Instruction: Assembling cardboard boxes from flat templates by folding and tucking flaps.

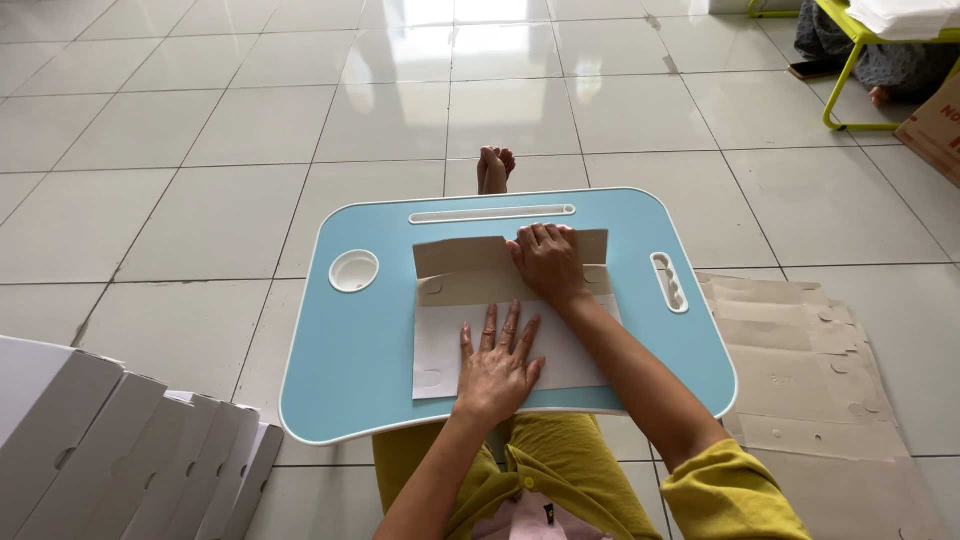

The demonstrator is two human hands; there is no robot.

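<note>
While a blue counter (350, 370) spans the lap, a flat cardboard sheet (440, 350) lies under both hands, long axis left-to-right. Left hand (497, 365) presses its near half, fingers spread; right hand (548, 262), farther out, flattens the upper fold, gripping nothing.

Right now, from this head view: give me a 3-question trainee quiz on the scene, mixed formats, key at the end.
1. True or false: the left hand lies flat, fingers spread, on the cardboard sheet.
2. Multiple choice: the right hand presses on A) the round cup recess, B) the folded-up flap of the sheet, C) the floor.
3. Fill in: the sheet lies on a light ____ lap table.

Key: 1 true; 2 B; 3 blue.
</note>
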